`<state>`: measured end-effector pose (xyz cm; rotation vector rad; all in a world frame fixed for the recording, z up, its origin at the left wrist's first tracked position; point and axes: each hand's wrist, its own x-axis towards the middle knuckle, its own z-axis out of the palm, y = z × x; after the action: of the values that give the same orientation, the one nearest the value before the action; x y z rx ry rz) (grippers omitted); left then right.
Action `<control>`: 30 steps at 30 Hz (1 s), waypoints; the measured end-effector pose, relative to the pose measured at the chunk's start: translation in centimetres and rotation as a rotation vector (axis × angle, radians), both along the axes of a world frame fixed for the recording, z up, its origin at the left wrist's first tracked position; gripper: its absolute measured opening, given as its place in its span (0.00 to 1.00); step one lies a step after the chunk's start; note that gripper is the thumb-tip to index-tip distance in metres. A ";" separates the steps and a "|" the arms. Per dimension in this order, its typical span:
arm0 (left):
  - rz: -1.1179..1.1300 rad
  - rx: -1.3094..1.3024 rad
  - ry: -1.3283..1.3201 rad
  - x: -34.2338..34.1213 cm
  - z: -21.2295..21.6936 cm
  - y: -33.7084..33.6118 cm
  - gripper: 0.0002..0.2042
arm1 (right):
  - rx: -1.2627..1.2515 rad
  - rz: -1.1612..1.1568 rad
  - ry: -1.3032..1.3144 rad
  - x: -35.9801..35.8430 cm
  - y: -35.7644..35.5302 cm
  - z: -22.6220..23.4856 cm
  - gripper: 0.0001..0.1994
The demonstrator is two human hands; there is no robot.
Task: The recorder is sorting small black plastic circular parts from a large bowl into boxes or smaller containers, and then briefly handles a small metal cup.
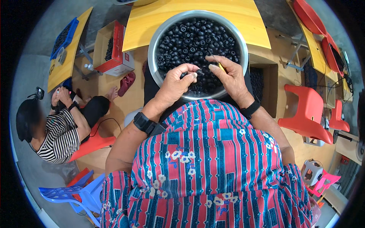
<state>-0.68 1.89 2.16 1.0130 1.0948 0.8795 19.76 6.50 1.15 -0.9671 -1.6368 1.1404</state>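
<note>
A wide metal basin [153,57] rests in front of my body, filled with small round black parts [190,36] that have holes in their ends. Over its near half, my left hand [178,81] pinches one black part [199,72] between thumb and forefinger. Close beside it on the right, my right hand [232,78] is closed round a slim tool with a yellow handle [222,67]. A thin end of this tool points up and left past the fingers; its exact kind is not clear. Both hands are above the heap, a little apart.
A yellow table [251,22] stands beyond the basin. Right of my legs is an open cardboard box [272,87] holding dark parts, then a red stool [306,112]. At left, another person [61,133] sits near a red-and-white carton [121,62] and a blue chair [81,193].
</note>
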 end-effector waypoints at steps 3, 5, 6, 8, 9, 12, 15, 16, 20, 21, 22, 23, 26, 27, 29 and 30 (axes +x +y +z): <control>0.025 -0.088 -0.271 0.2 -0.6 -0.6 0.12 | -0.078 0.147 -0.047 0.0 0.1 0.2 0.14; 0.026 -0.118 -0.394 0.1 -1.1 -0.7 0.12 | -0.096 0.175 -0.035 0.0 0.1 0.0 0.13; 0.027 -0.119 -0.395 0.1 -1.2 -0.7 0.12 | -0.118 0.202 -0.023 0.0 0.0 -0.1 0.13; 0.024 -0.101 -0.339 0.1 -1.2 -0.7 0.12 | -0.105 0.223 -0.053 0.1 0.2 0.2 0.13; 0.026 -0.102 -0.340 0.2 -1.1 -0.7 0.12 | -0.092 0.244 -0.080 0.1 0.3 0.3 0.13; 0.012 -0.082 -0.314 0.4 -0.9 -0.7 0.13 | -0.105 0.249 -0.089 0.2 0.4 0.4 0.13; 0.018 -0.097 -0.343 0.5 -1.1 -0.7 0.13 | -0.031 0.258 -0.056 -0.1 0.3 -0.1 0.13; 0.019 -0.094 -0.347 0.5 -1.3 -0.7 0.13 | -0.032 0.257 -0.057 -0.2 0.2 -0.3 0.13; 0.007 -0.119 -0.405 0.5 -1.6 -0.7 0.13 | -0.037 0.260 -0.004 -0.5 -0.1 -0.5 0.14; 0.006 -0.120 -0.405 0.6 -1.6 -0.8 0.13 | -0.030 0.270 -0.008 -0.5 -0.1 -0.5 0.14; 0.019 -0.143 -0.407 0.8 -1.5 -0.8 0.13 | -0.030 0.269 -0.008 -0.5 -0.1 -0.6 0.14; 0.031 -0.167 -0.408 1.0 -1.4 -0.9 0.13 | 0.003 0.250 -0.011 -0.4 -0.1 -0.7 0.14; 0.021 -0.220 -0.478 0.9 -1.4 -1.0 0.12 | 0.028 0.255 -0.047 -0.4 -0.3 0.5 0.14; 0.021 -0.220 -0.478 0.8 -1.5 -1.0 0.12 | 0.020 0.276 -0.082 -0.4 -0.5 1.0 0.14; -0.019 -0.222 -0.508 0.6 -1.6 -1.0 0.12 | 0.036 0.258 -0.057 -0.6 -0.7 1.0 0.14; -0.018 -0.220 -0.507 0.6 -1.7 -1.0 0.12 | 0.052 0.242 -0.031 -0.7 -0.7 0.9 0.15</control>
<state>-0.13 0.93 0.51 0.5710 0.7285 0.9141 19.09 5.81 2.07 -0.7722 -1.8369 1.2400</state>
